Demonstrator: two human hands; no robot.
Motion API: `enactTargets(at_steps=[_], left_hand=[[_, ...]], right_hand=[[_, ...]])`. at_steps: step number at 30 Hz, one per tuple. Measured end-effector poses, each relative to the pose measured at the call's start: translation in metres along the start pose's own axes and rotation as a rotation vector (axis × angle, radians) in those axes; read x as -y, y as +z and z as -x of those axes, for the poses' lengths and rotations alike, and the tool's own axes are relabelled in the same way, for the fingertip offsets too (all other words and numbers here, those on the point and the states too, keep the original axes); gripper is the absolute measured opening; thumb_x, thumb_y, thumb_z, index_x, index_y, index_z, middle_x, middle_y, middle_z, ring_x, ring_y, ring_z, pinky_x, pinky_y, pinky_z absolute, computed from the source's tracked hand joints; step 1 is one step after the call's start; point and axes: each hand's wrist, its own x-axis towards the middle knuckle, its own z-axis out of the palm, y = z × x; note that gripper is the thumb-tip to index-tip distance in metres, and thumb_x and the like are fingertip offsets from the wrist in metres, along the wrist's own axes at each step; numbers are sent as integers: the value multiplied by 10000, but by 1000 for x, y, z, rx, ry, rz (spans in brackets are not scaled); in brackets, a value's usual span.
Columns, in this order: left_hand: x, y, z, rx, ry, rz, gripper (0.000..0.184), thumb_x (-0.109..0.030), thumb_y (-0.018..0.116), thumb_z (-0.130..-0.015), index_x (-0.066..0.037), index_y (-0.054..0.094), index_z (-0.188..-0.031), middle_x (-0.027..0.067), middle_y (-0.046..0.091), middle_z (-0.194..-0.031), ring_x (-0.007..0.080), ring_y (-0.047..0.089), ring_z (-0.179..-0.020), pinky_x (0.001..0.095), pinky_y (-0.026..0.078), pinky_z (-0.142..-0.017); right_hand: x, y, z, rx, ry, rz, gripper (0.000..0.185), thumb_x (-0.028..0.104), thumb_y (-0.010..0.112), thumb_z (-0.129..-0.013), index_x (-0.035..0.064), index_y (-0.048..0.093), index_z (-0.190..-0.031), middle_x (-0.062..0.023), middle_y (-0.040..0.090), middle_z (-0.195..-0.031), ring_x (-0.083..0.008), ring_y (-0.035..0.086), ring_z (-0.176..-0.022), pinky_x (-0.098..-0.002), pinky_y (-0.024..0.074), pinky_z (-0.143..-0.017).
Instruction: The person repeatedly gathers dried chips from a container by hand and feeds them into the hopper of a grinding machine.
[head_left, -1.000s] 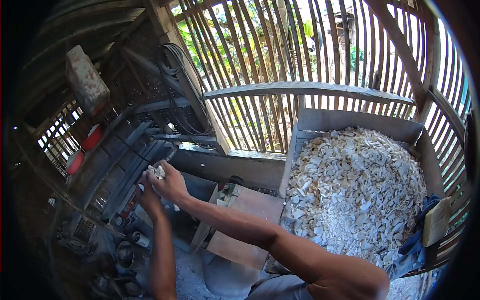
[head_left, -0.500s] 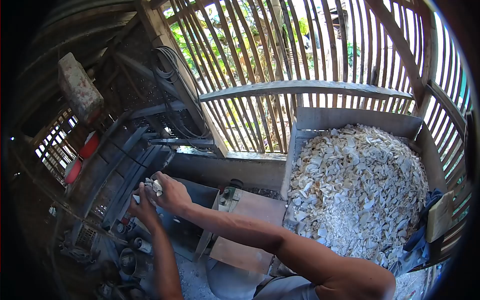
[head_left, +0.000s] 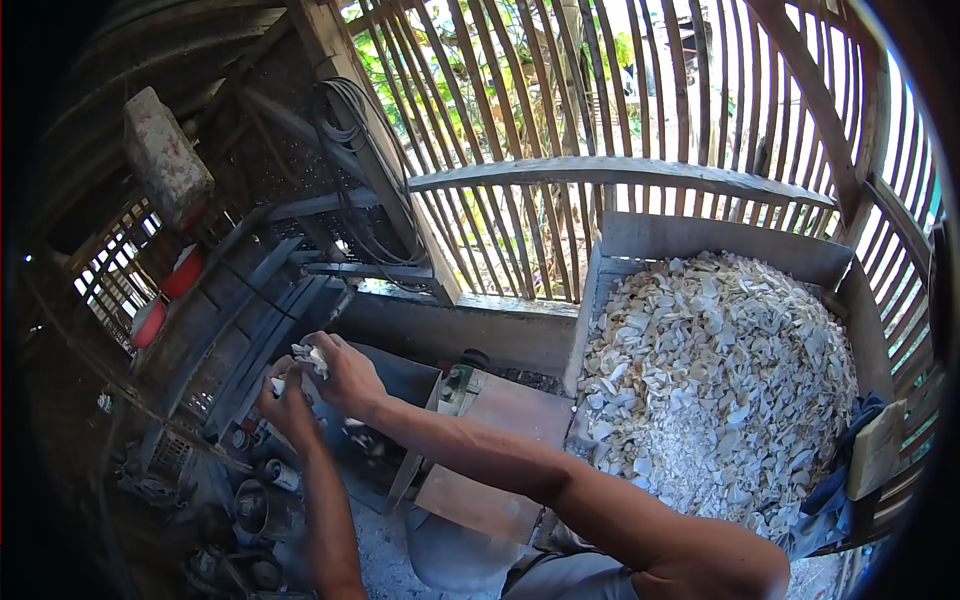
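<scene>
My right hand [head_left: 348, 380] is closed around a clump of pale, broken shell pieces [head_left: 312, 358] that stick out past its fingers. Close beside it and slightly lower, my left hand [head_left: 288, 405] has its fingers curled round a small whitish shell piece [head_left: 278, 386]. Both hands are above a grey metal bin [head_left: 405, 372]. Below my right forearm, blurred pale bits appear over the dark inside of the bin. The large heap of shell pieces [head_left: 725, 350] fills a walled box on the right, with whiter powder near its front.
A reddish-brown board [head_left: 500, 430] lies between the bin and the heap. At lower left stands a metal pot [head_left: 255, 508] among clutter. Two red bowls, one nearer [head_left: 148, 323], sit on the left. Coiled cable [head_left: 345, 120] hangs on a post by the slatted wall [head_left: 600, 170].
Both hands remain raised over the bin, with my right hand slightly further from my left. More blurred pale bits now show beneath my right forearm. The view has shifted slightly.
</scene>
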Motion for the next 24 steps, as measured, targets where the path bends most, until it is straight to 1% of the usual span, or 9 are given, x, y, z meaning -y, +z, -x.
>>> enactTargets(at_steps=[2, 5, 8, 11, 14, 17, 20, 24], left_hand=[[5, 1, -3, -14, 32, -2, 206, -117, 693, -894, 43, 702, -1023, 158, 643, -1070, 225, 664, -910, 339, 569, -759], [8, 2, -4, -60, 40, -65, 236, -149, 689, -905, 48, 703, -1034, 151, 649, -1075, 230, 670, -873, 348, 570, -750], [11, 2, -5, -35, 87, -93, 267, -209, 684, -930, 45, 702, -1013, 144, 662, -1026, 221, 667, -855, 351, 560, -745], [5, 2, -4, -68, 64, -148, 295, -261, 682, -947, 33, 689, -934, 127, 674, -950, 198, 663, -823, 338, 550, -722], [5, 1, -5, -69, 35, -69, 312, -284, 674, -958, 20, 659, -893, 117, 677, -897, 184, 663, -808, 333, 547, -714], [1, 2, -2, -103, -31, 0, 300, -280, 661, -966, 15, 640, -914, 111, 677, -914, 182, 660, -809, 335, 543, -717], [20, -1, -11, -58, 3, -4, 284, -276, 651, -963, 7, 634, -954, 104, 677, -919, 178, 658, -803, 331, 540, -717], [11, -1, -7, -38, 16, -72, 263, -276, 648, -949, -13, 633, -942, 89, 674, -917, 172, 656, -799, 325, 540, -683]], right_hand=[[4, -5, -1, 21, 44, 4, 366, 209, 661, -913, 89, 517, -1228, -186, 621, -1135, -426, 620, -1059, -492, 508, -880], [1, -5, -3, 11, 33, 34, 359, 252, 652, -934, 84, 515, -1220, -193, 642, -1135, -424, 629, -1057, -491, 506, -877], [2, -5, -3, -8, 39, 43, 365, 284, 650, -939, 77, 514, -1206, -196, 655, -1126, -422, 638, -1042, -488, 509, -871], [3, -4, -3, -8, 39, 75, 368, 293, 649, -940, 67, 512, -1197, -197, 665, -1115, -420, 644, -1029, -488, 512, -867], [4, -3, -3, -13, 28, 62, 368, 284, 648, -939, 62, 510, -1198, -197, 653, -1119, -424, 639, -1033, -488, 513, -867], [2, -1, 0, -30, -25, 42, 361, 245, 655, -930, 59, 511, -1203, -201, 630, -1144, -427, 625, -1063, -490, 511, -879], [1, 1, -1, 3, 0, 53, 366, 190, 666, -910, 60, 508, -1214, -201, 608, -1171, -427, 607, -1097, -487, 504, -907], [-5, 1, -2, 22, -34, 58, 385, 153, 675, -892, 64, 505, -1225, -199, 605, -1195, -422, 600, -1118, -479, 495, -937]])
